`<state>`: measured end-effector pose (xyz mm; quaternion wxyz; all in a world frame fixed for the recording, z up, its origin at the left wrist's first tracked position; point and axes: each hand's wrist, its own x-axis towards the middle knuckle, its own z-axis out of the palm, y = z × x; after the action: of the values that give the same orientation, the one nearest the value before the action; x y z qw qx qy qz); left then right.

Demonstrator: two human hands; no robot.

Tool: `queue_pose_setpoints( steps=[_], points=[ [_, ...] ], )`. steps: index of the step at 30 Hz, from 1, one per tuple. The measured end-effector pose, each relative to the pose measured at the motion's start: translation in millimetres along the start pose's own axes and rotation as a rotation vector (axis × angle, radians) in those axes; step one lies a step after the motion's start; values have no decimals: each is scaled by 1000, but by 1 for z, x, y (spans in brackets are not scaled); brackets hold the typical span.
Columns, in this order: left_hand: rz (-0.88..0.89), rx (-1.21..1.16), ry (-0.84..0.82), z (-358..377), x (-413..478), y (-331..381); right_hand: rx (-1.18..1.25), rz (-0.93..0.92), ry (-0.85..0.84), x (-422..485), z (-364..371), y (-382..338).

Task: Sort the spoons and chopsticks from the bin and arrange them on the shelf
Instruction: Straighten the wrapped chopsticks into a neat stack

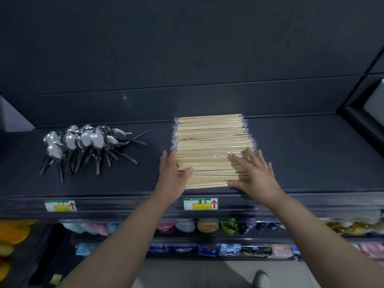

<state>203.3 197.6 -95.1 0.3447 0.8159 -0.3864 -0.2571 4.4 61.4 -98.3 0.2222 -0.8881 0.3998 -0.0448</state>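
A flat row of plastic-wrapped wooden chopsticks [212, 140] lies crosswise on the dark top shelf [301, 159]. My left hand [172, 175] presses against the left ends of the nearest pairs, fingers spread, thumb on top. Over the right part of the row my right hand [255, 173] lies flat with fingers apart. A heap of metal spoons [83, 142] rests on the shelf to the left, bowls toward the back, handles fanning toward me. The bin is not in view.
Two green price labels, one [200, 203] under the chopsticks and one [60, 205] under the spoons, sit on the shelf's front edge. Lower shelves hold coloured packaged goods [207, 225]. A dark back wall [187, 59] rises behind. Grey floor shows below.
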Motion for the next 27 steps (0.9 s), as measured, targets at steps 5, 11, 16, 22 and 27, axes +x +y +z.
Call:
queue_pose_setpoints(
  steps=[5, 11, 16, 22, 27],
  points=[
    [-28, 129, -109, 3, 6, 8, 17, 46, -5, 0, 2, -6],
    [158, 429, 7, -1, 16, 9, -147, 10, 118, 11, -3, -14],
    [117, 633, -140, 5, 30, 12, -214, 79, -34, 30, -6, -18],
    [65, 684, -124, 8, 50, 26, -221, -4, -16, 35, -5, -10],
    [-46, 743, -45, 13, 55, 29, -203, -67, -14, 65, -24, -7]
  ],
)
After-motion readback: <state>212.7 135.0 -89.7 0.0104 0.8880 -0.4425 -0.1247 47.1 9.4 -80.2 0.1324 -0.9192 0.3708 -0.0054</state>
